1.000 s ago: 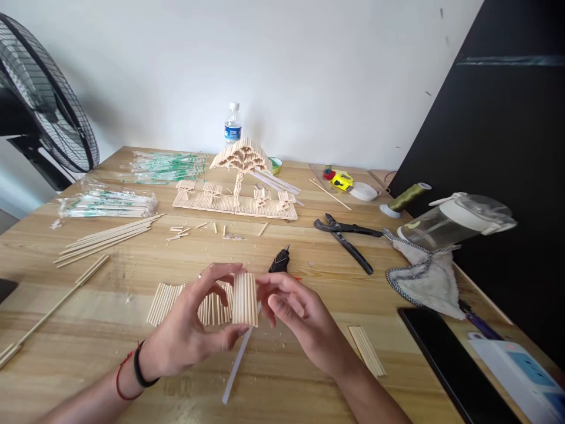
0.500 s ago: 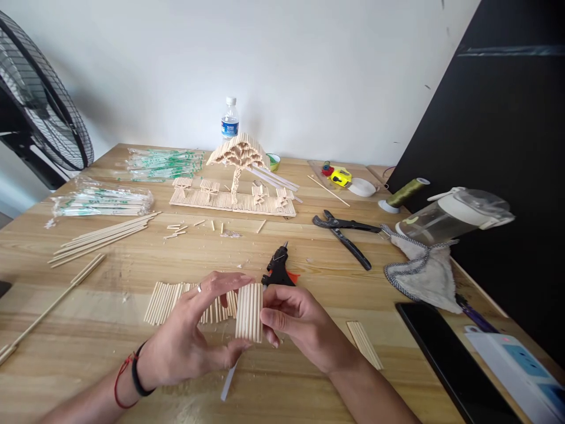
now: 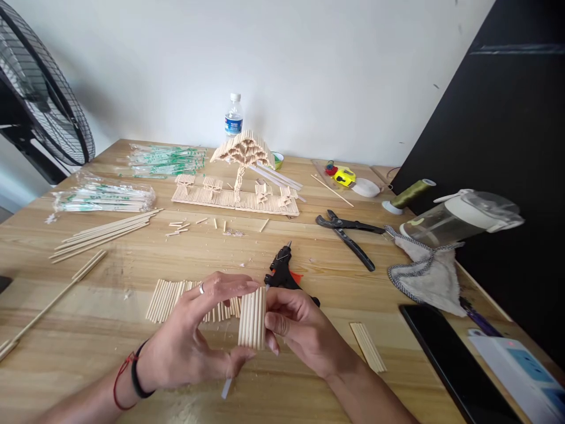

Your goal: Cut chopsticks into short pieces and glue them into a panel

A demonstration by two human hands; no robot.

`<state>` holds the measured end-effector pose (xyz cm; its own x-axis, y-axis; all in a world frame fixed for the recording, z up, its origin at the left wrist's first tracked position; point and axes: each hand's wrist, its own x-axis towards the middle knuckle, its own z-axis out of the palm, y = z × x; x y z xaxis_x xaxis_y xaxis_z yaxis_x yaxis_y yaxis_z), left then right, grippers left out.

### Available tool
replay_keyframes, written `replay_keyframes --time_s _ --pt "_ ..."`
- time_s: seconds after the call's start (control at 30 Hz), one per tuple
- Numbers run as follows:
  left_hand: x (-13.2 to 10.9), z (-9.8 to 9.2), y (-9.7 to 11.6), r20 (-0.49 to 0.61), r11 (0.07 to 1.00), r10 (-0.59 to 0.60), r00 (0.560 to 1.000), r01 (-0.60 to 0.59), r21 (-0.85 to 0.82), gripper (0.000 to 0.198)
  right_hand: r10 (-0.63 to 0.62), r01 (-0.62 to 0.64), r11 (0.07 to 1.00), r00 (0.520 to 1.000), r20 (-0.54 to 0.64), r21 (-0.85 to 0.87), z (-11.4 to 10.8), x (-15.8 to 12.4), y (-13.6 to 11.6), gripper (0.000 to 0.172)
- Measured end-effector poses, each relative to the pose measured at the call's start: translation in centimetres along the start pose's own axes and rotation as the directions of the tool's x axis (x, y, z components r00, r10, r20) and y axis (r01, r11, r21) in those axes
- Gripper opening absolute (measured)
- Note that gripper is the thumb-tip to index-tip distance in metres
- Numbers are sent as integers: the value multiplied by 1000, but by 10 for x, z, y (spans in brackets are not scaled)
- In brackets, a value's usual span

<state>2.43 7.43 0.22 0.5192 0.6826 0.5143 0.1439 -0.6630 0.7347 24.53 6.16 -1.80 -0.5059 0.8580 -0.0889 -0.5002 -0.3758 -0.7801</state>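
A small panel of short wooden sticks [image 3: 252, 319] is held upright between both hands. My left hand [image 3: 198, 330] pinches its top and bottom edges between fingers and thumb. My right hand [image 3: 302, 330] grips its right edge, the thumb on the near face. Behind my left hand lies a row of short sticks [image 3: 165, 300], partly hidden by the hand. A black glue gun [image 3: 281, 268] rests just beyond my right hand. A second small stick panel [image 3: 368, 347] lies flat right of my right forearm. A clear strip [image 3: 226, 388] shows beneath my left thumb.
Farther back stands a stick model with a canopy [image 3: 242, 150], before a water bottle [image 3: 233, 118]. Bagged sticks [image 3: 103, 195] and loose sticks [image 3: 106, 235] lie left. Pliers [image 3: 346, 232], a cloth [image 3: 430, 277], a jug [image 3: 459, 218], a phone [image 3: 459, 365] and a power strip [image 3: 521, 365] are right.
The view has shifted slightly, and the held panel sits a little lower and farther right in it. Both hands keep their hold, with almost the same pose.
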Motion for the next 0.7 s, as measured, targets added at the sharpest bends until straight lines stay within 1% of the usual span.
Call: replay_keyframes --time_s 0.13,0.27,0.33,0.57,0.63,0.7 --pt "1 0 0 -15 1000 11 1000 -11 -4 76 -24 24 1000 1000 12 -1 1 0 1 21" --pt "3 0 1 -17 999 43 999 -43 -8 74 -4 3 1000 1000 12 9 4 0 1 27" --pt "4 0 2 -6 999 40 999 -40 -7 74 9 -9 1000 1000 6 24 5 0 2 29" --pt "3 -2 3 0 1000 0 1000 0 -26 74 30 -29 999 999 -20 31 6 1 4 31" --pt "1 -1 2 -11 998 -31 999 30 -49 74 25 -25 1000 999 -28 6 6 0 1 30" --pt "-2 0 0 -16 992 -90 996 88 -88 73 6 -8 998 1000 -30 -69 6 -2 -4 31"
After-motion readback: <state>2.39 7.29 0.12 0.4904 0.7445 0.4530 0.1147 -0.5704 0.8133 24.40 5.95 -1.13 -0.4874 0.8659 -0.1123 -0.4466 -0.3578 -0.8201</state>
